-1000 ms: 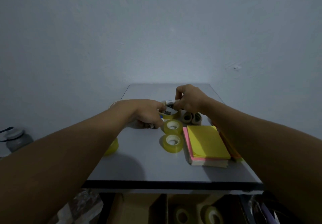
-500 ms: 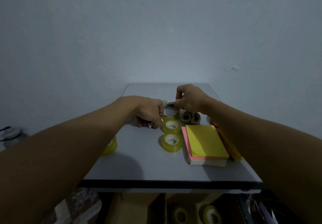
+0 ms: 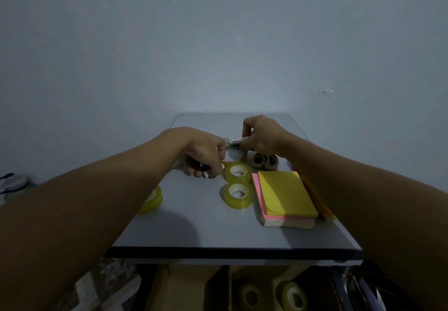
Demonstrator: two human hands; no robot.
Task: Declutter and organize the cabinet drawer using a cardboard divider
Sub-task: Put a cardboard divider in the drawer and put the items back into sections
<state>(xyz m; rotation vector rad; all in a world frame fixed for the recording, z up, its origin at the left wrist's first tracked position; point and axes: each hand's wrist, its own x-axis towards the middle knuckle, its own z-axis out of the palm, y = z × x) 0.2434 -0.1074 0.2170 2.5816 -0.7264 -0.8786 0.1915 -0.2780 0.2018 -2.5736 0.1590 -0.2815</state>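
Note:
On the grey cabinet top point(image 3: 218, 228), my right hand point(image 3: 261, 136) pinches a white labelled marker point(image 3: 234, 140) held level above a tape roll. My left hand point(image 3: 201, 153) is curled round several small pens or markers point(image 3: 204, 169) beside a yellow tape roll point(image 3: 238, 171). A second yellow tape roll point(image 3: 238, 195) lies just in front of it. Below the top, the open drawer shows a cardboard divider point(image 3: 218, 286) with two tape rolls point(image 3: 271, 295) in the compartment to its right.
A stack of yellow and pink sticky notes point(image 3: 284, 197) lies right of the rolls, with orange sheets under my right forearm. Two small brown tape rolls point(image 3: 264, 161) sit behind the stack. Another yellow roll point(image 3: 152, 200) is partly hidden by my left forearm.
Both hands stay close together at the back of the cabinet top. My left hand has shifted slightly left and down with its small items; the right still holds the marker.

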